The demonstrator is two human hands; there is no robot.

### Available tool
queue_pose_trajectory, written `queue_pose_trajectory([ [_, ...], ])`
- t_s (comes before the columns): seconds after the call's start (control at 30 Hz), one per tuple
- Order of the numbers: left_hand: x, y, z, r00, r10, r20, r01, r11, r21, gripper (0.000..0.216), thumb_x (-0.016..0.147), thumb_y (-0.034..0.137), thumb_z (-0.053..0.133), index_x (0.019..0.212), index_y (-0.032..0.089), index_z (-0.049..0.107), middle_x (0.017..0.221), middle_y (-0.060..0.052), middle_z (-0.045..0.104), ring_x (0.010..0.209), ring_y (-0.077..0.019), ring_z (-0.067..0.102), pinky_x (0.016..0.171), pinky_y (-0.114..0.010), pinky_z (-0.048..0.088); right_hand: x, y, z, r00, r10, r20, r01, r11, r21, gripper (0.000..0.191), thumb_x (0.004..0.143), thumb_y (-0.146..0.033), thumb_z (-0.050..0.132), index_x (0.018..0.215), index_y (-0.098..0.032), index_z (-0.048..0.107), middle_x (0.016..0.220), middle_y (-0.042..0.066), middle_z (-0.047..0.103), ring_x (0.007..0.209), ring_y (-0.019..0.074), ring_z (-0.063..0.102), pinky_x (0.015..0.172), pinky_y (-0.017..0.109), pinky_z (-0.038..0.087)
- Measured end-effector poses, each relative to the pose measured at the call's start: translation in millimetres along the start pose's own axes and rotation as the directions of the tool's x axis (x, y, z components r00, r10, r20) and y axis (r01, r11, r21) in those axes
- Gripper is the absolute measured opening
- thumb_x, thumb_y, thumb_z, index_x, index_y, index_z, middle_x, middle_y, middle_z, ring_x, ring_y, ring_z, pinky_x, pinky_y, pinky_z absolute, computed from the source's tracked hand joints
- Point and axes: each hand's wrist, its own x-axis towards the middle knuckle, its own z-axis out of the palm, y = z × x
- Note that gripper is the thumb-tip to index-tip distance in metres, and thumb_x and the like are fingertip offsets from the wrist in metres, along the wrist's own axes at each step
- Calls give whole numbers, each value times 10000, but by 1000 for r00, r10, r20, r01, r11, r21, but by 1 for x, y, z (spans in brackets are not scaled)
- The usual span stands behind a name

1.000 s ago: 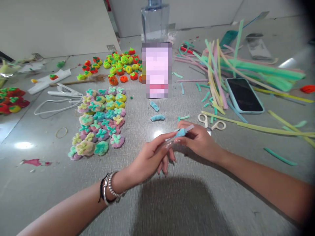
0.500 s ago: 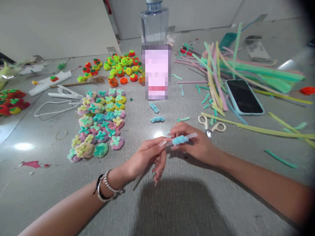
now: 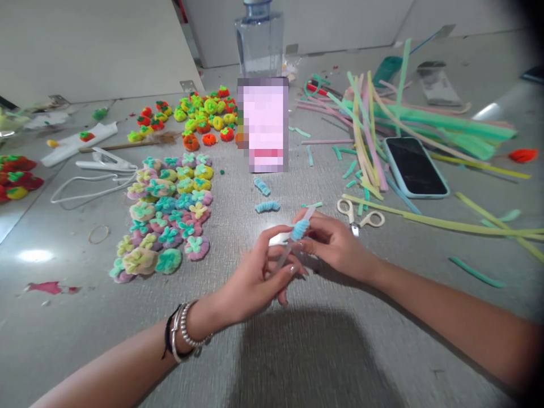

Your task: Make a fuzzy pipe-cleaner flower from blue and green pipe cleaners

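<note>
A light-blue pipe cleaner coil [image 3: 301,228] is wound around a pale translucent stick [image 3: 282,259] that looks like a straw. My left hand [image 3: 259,272] holds the lower part of the stick, its fingers partly curled around it. With thumb and fingertips, my right hand [image 3: 335,243] pinches the blue coil near the stick's upper end. Two more blue coils, one upper [image 3: 262,186] and one lower [image 3: 267,207], lie on the table just beyond my hands. White-handled scissors [image 3: 355,216] rest beyond my right hand.
Rows of pipe cleaner flowers [image 3: 165,209] sit at left, with red and green pieces [image 3: 208,113] behind. A pixelated upright screen [image 3: 266,124] leans before a clear bottle [image 3: 259,45]. A phone [image 3: 415,167] and loose pipe cleaners [image 3: 429,122] lie at right.
The stick has turned from nearly level to steeply slanted, its upper end swinging up and left. My left hand has shifted its fingers along it; the right fingers are now at the coil's side.
</note>
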Motion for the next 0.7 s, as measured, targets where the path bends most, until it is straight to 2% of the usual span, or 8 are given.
queue_pose_trajectory([
  [0.17,0,-2,-2,1000,4,-25,-2,998,64,342,963,343,492,1283,237,431,852,-36,689,438,-49,598,394,-117,398,0,2,2,999,-9,33,11,999,-41,191,867,-354,641,757,-199,614,784,-6,538,736,144,519,674,289,399],
  [0.27,1,2,-2,999,-3,-47,4,1000,10,363,968,378,468,1289,213,442,811,-36,686,410,-68,602,364,-130,374,0,1,2,1000,-10,19,12,997,-75,194,888,-367,614,794,-197,624,767,-8,553,726,139,522,668,278,398],
  [0.43,5,8,-6,992,-9,-126,-6,993,-117,296,985,349,425,1243,206,424,726,-2,678,370,-67,578,355,-129,341,0,-2,1,994,-84,67,91,989,-115,254,985,-308,439,894,-199,650,806,10,602,753,134,549,710,278,403],
  [0.57,7,9,-10,986,-23,-163,-2,988,-152,259,1000,353,366,1178,185,450,650,12,658,371,-71,568,357,-130,331,-1,-5,1,993,-44,110,58,990,-128,211,977,-274,451,950,-209,650,789,0,607,708,120,552,681,266,405],
  [0.7,5,6,-9,991,-24,-129,15,997,-76,288,983,371,418,1193,180,463,637,14,657,361,-63,556,352,-123,318,-3,-4,2,993,-10,116,17,998,-54,255,992,-317,402,957,-202,627,727,-12,570,639,110,518,624,258,399],
])
